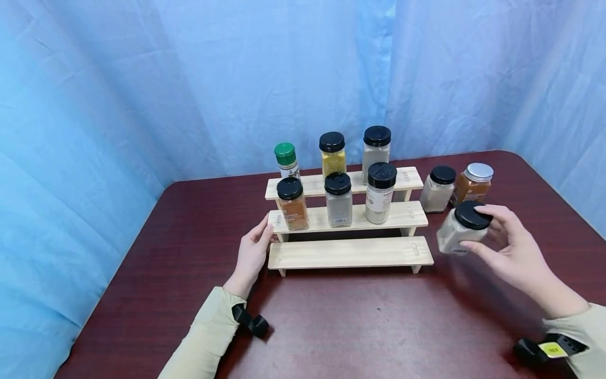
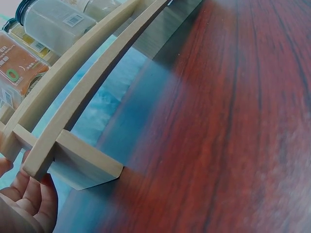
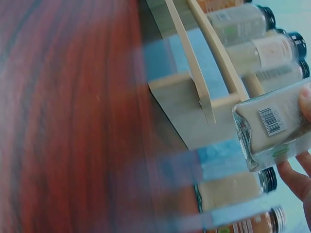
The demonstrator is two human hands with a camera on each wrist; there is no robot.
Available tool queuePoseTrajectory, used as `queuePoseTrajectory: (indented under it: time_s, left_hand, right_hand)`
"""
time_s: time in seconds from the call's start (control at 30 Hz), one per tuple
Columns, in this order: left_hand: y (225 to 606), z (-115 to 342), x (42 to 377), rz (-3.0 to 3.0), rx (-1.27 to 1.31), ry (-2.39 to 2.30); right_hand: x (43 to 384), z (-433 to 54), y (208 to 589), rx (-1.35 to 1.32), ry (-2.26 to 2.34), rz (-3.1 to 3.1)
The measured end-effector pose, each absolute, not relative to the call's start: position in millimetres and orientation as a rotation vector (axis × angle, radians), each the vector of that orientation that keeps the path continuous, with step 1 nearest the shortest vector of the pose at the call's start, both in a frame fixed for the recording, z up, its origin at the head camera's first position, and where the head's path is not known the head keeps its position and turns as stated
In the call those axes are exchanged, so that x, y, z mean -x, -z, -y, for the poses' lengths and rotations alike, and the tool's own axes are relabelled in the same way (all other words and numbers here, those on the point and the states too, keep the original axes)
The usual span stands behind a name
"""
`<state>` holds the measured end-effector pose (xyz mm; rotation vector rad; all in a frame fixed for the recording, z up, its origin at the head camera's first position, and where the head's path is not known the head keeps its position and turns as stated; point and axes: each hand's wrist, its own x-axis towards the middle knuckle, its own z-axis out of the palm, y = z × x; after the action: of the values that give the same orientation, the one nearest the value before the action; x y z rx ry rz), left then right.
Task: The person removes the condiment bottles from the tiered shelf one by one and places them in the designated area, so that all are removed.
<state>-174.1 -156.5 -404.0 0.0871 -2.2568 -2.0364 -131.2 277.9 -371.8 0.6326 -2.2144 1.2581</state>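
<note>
My right hand holds a glass spice jar with a black lid and pale powder inside, tilted and raised off the table, right of a three-tier wooden spice rack. A barcode label shows on this jar in the right wrist view. My left hand grips the rack's left end, thumb beside the middle tier and fingers partly hidden. On the middle tier stand an orange-powder jar, a grey-powder jar and a white-labelled shaker. The bottom tier is bare.
The top tier bears a green-capped bottle, a yellow-powder jar and a black-lidded jar. Right of the rack stand a pale-powder jar and a silver-lidded jar. Blue curtains hang behind the dark red table.
</note>
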Motion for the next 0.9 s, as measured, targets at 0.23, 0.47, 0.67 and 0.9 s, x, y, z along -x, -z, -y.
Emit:
queuePoseTrajectory:
  time_s: [0.23,0.47,0.67,0.9]
  left_hand:
    - [405,157,176,2.236,-0.088,2.068]
    - [405,162,176,2.278,-0.111,2.102]
    - [403,167,177,2.287,-0.123,2.19]
    - [397,177,185,2.478,-0.076,2.149]
  right_hand:
    - [149,-323,399,-0.402,-1.182,2.329]
    - [173,-372,434,-0.263,-1.123,2.376]
    - [184,-392,436,-0.215,-1.061,2.39]
    - [190,-402,435,-0.172,-1.045,2.406]
